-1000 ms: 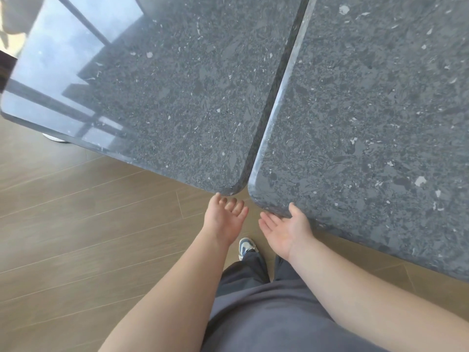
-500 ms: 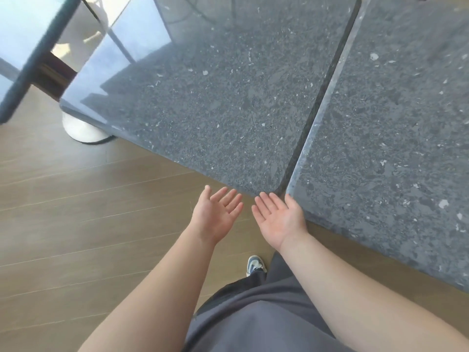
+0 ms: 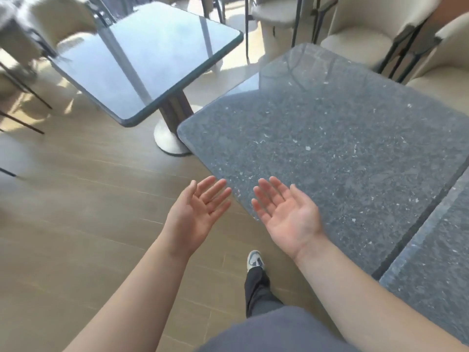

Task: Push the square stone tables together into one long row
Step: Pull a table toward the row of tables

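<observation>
Your left hand [image 3: 196, 213] and right hand [image 3: 286, 214] are both free now, palms up with fingers spread and holding nothing. A second ago they were tucked at the corners where two stone tops meet, fingers curled under the edges; since then you have drawn them back and lifted them, and your view has swung up and to the left.

The speckled stone table [image 3: 330, 148] lies just beyond your right fingertips, its near edge passing under that hand. To the right of your right wrist, a narrow dark seam [image 3: 416, 224] separates it from the next stone table [image 3: 436, 262]; the two sit edge to edge with only that slim gap, so that join looks done, or close to it.

What the turn reveals matters more. Ahead of your left hand, well apart from both palms, stands a third stone table [image 3: 149, 64] on a round pedestal base [image 3: 168, 141], angled and not yet in line. Its near corner comes near the far left corner of the speckled table without touching. Cream chairs [image 3: 355, 41] crowd the far side.

Judging by this, that third table is your next piece: it will probably need both a turn and a push to meet the row squarely.
</observation>
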`<state>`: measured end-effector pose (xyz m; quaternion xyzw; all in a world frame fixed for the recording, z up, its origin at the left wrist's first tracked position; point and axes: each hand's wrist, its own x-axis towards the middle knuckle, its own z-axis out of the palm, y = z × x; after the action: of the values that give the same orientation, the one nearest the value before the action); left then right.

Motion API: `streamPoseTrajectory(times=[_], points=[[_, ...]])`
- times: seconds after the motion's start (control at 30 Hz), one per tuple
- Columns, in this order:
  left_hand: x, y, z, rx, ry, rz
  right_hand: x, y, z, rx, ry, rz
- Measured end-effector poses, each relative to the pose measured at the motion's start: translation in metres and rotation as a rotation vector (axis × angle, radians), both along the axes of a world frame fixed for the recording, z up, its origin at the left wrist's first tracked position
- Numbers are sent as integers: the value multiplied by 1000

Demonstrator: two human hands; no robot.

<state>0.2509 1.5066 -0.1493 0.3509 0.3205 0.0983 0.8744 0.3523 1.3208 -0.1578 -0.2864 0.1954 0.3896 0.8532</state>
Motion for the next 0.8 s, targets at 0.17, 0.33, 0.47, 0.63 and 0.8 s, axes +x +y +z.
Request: streamPoseTrajectory(times=[0.17, 0.33, 0.47, 0.63, 0.8], points=[[23, 81, 36, 129, 37, 125, 60, 96, 26, 29, -110, 168], [31, 148, 49, 232, 12, 274, 94, 174, 44, 35, -237, 282], [32, 188, 46, 216, -25, 373, 102, 227, 55, 51, -314, 368], [22, 248, 36, 185, -41, 457, 97, 300, 53, 62, -361, 453], [1, 341, 18, 146, -27, 516, 83, 403, 35, -17, -348, 496]])
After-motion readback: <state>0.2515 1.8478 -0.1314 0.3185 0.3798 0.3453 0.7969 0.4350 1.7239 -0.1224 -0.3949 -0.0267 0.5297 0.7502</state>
